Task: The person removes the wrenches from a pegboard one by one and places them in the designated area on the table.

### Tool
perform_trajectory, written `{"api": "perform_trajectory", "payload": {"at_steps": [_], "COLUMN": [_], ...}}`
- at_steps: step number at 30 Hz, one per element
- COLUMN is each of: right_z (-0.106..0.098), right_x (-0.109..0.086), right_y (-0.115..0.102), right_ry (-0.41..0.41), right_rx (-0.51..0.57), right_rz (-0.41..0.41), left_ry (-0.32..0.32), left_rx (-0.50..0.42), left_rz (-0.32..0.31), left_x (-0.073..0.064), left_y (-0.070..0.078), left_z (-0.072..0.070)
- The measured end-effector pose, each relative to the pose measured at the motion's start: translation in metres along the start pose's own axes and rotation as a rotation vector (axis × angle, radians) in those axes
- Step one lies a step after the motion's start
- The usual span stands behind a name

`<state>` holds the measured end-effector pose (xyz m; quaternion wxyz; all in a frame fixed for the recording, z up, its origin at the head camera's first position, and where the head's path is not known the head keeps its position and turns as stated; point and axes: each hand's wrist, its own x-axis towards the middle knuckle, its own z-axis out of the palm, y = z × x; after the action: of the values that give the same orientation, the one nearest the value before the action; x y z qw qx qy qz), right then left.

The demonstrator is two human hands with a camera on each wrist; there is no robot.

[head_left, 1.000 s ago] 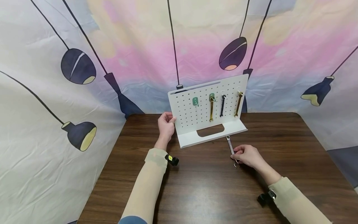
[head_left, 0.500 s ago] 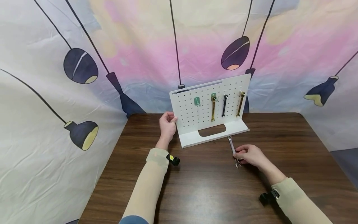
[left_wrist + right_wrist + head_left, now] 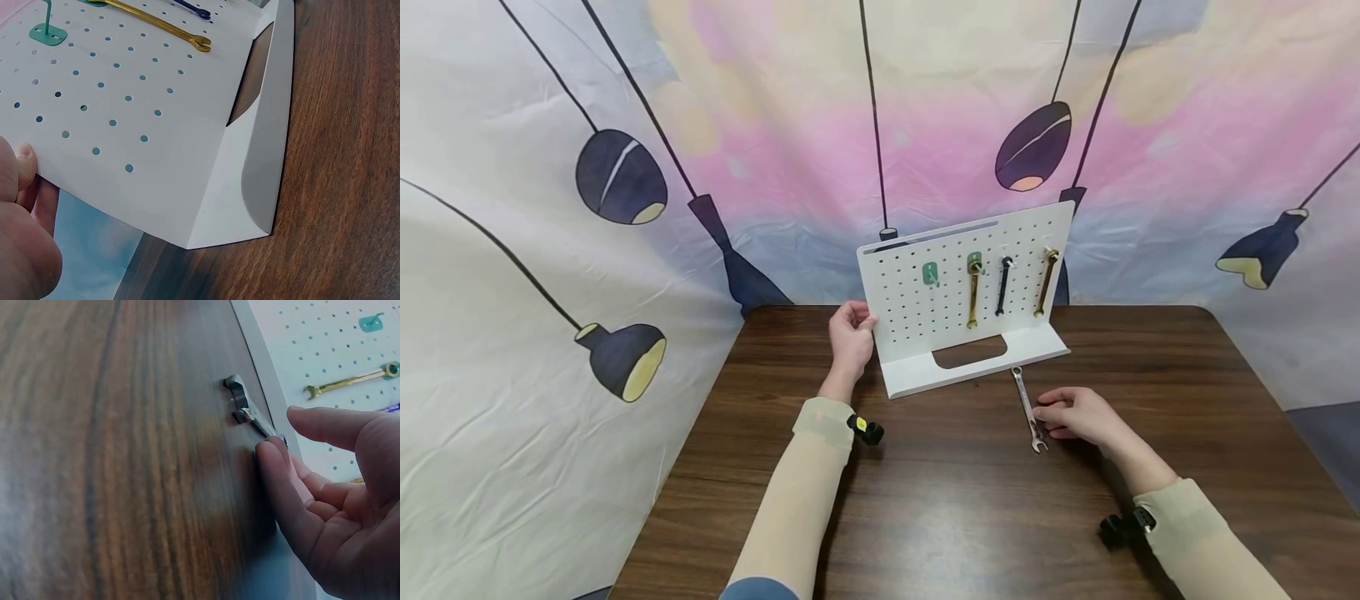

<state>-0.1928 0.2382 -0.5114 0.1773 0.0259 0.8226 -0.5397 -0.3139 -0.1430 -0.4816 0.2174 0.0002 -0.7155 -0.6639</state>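
My left hand (image 3: 852, 337) pinches the left edge of a white pegboard stand (image 3: 906, 312); in the left wrist view its thumb (image 3: 25, 165) lies on the front face, fingers behind. A silver combination wrench (image 3: 1025, 402) lies on the table before the stand, ring end toward the board, open end toward me. My right hand (image 3: 1084, 417) is beside it, fingertips right at its shaft. The right wrist view shows that thumb and fingers spread apart, beside the wrench (image 3: 237, 397). On the board hang a gold wrench (image 3: 973, 300), a dark wrench (image 3: 1003, 287) and another gold wrench (image 3: 1046, 283).
A green hook (image 3: 930, 273) with nothing on it is on the board's left part. The stand's base has a long cut-out along its front. Brown wood table (image 3: 940, 500) spreads toward me. Behind stands a fabric backdrop (image 3: 775, 125) printed with lamps.
My right hand has let go of the silver wrench and moved slightly right of it. The wrench's near end has swung a little to the right. My left hand keeps its hold on the stand.
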Motion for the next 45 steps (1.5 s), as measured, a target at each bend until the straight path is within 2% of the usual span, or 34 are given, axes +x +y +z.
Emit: {"api": "perform_trajectory", "payload": {"at_steps": [9, 18, 22, 35, 45], "right_z": [-0.010, -0.008, -0.002, 0.020, 0.032], "right_x": [0.001, 0.010, 0.018, 0.053, 0.078], "right_y": [0.004, -0.006, -0.013, -0.038, -0.053], "right_ry": [0.014, 0.059, 0.083, 0.154, 0.235], "right_rx": [0.036, 0.053, 0.089, 0.344, 0.382], "right_rz": [-0.022, -0.105, -0.161, -0.320, -0.441], "left_ry": [0.002, 0.008, 0.014, 0.013, 0.013], "left_rx": [0.011, 0.005, 0.004, 0.021, 0.027], "left_rz": [-0.005, -0.005, -0.007, -0.025, -0.027], "left_x": [0.000, 0.000, 0.000, -0.001, -0.001], "left_y": [0.000, -0.002, -0.001, 0.000, 0.000], "left_z": [0.000, 0.000, 0.000, 0.001, 0.001]}}
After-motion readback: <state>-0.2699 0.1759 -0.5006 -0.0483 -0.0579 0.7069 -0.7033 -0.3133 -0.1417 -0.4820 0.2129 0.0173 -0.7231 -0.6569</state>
